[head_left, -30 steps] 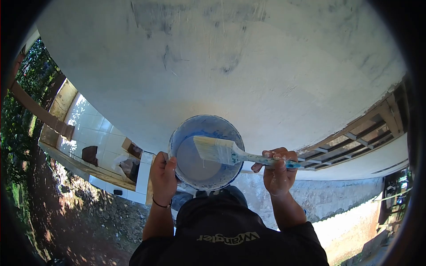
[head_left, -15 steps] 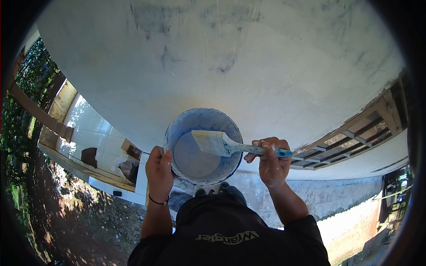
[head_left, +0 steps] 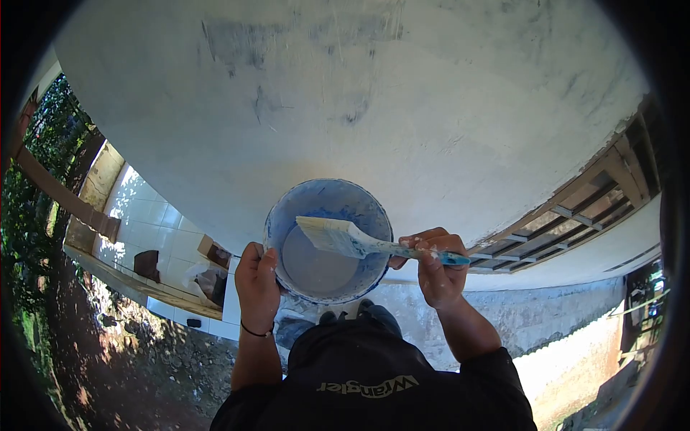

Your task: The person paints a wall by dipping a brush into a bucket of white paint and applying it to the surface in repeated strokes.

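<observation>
Here, left hand (head_left: 257, 284) gripping bucket (head_left: 327, 241) rim, right hand (head_left: 437, 266) clenched on brush (head_left: 345, 237) over it

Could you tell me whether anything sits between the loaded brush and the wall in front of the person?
Nothing visible does. The right hand holds the brush with its bristles over the open bucket, which the left hand grips by the rim. Beyond the bucket's far rim, the wall shows bare, with no object across it.

From where I stand I count one blue paint bucket (head_left: 328, 241), one wide paintbrush (head_left: 359, 243), two hands, a left hand (head_left: 257, 282) and a right hand (head_left: 436, 267), and one black wristband (head_left: 255, 332).
</observation>
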Motion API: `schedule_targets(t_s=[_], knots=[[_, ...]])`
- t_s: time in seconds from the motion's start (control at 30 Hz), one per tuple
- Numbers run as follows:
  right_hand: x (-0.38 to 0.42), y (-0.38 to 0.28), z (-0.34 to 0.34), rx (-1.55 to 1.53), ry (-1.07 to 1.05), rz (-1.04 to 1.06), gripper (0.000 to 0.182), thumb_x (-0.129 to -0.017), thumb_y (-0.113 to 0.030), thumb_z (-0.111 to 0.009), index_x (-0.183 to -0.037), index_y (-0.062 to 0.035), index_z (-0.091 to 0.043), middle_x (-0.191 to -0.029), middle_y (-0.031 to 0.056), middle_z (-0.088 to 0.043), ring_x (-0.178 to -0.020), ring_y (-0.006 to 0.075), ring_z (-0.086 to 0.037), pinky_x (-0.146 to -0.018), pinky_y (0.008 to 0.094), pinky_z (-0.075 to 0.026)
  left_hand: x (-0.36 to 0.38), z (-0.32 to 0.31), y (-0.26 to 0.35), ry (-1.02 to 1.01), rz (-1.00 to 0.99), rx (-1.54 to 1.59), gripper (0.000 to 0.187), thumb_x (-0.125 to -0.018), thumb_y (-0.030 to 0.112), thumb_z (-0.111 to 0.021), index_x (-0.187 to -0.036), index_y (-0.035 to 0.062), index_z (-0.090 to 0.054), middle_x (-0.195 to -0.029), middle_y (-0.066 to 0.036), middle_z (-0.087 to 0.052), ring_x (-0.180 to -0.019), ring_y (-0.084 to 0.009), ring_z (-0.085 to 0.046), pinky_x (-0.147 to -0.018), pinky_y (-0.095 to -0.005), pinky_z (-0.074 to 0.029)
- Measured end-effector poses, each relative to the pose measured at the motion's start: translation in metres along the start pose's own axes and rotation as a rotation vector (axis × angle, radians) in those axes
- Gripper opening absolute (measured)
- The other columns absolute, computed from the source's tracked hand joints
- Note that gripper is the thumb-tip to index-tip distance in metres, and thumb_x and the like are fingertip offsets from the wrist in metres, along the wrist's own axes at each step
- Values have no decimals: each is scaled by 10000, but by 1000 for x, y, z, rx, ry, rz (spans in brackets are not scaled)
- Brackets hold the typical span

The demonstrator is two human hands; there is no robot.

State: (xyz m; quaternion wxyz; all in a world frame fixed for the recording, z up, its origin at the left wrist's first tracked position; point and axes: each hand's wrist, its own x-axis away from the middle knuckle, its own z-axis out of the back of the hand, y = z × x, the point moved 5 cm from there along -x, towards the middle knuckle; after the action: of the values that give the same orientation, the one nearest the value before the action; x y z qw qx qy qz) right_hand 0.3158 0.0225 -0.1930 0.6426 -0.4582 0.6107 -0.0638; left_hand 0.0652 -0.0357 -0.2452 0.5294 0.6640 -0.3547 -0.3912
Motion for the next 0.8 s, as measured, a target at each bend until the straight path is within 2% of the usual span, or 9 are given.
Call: schedule_targets(t_s=[0.03,0.17,0.27,0.3,0.4,0.43,0.53,0.6,0.8], knots=[[0,7,0,94,-16,-151,90,-906,-25,-462,-972,12,-512,-964,186,-585,-731,238,-647,-648,342,-560,1,-2,1,-3,10,-15,287,-911,206,-509,-693,68,-384,-571,28,-417,-471,-8,-381,-379,-179,-324],[1,-12,-1,92,16,26,115,-900,-57,-489,-968,26,-530,-936,202,-592,-709,201,-651,-569,270,-543,-1,-4,-1,-36,0,-92,281,-908,197,-512,-694,68,-383,-572,22,-423,-466,-6,-393,-367,-179,-331],[9,6,5,257,-112,-142,122,-901,-59,-492,-974,29,-537,-941,203,-592,-718,198,-652,-552,261,-532,1,-7,3,-28,-13,-94,281,-908,197,-512,-694,67,-383,-569,21,-425,-457,-6,-397,-362,-179,-347],[7,-4,2,130,-62,-124,122,-903,-68,-499,-969,25,-545,-949,190,-595,-753,200,-649,-557,258,-528,-3,-8,3,-25,-23,-87,281,-908,197,-512,-694,67,-383,-569,21,-425,-457,-6,-397,-362,-179,-347],[5,5,-2,189,-56,-82,118,-905,-67,-499,-971,19,-546,-963,184,-595,-784,203,-644,-566,256,-525,4,-5,-3,-20,17,-35,279,-907,193,-513,-694,65,-385,-566,20,-426,-455,-6,-399,-363,-175,-358],[10,15,4,167,-28,-266,106,-905,-53,-492,-970,16,-539,-960,184,-592,-792,219,-642,-584,270,-536,4,-6,-2,-34,-4,-75,278,-907,192,-512,-695,65,-386,-566,20,-423,-456,-7,-400,-362,-174,-357],[6,1,2,-30,58,-96,97,-903,-42,-492,-967,16,-537,-974,181,-589,-787,210,-635,-596,272,-533,-4,-10,-2,-30,15,-81,279,-909,190,-508,-693,65,-384,-566,20,-415,-462,-8,-400,-362,-175,-354],[7,15,2,174,-34,-177,103,-904,-35,-483,-981,9,-536,-976,182,-589,-734,208,-636,-593,280,-535,4,-7,-9,-16,97,-77,282,-910,189,-505,-690,66,-381,-566,21,-410,-467,-7,-397,-362,-177,-351],[0,-2,1,68,80,-38,108,-901,-22,-478,-990,14,-526,-965,195,-587,-734,226,-644,-579,300,-542,-1,-3,-7,16,72,-53,282,-909,183,-500,-686,70,-369,-570,25,-395,-478,-3,-368,-364,-184,-329]])
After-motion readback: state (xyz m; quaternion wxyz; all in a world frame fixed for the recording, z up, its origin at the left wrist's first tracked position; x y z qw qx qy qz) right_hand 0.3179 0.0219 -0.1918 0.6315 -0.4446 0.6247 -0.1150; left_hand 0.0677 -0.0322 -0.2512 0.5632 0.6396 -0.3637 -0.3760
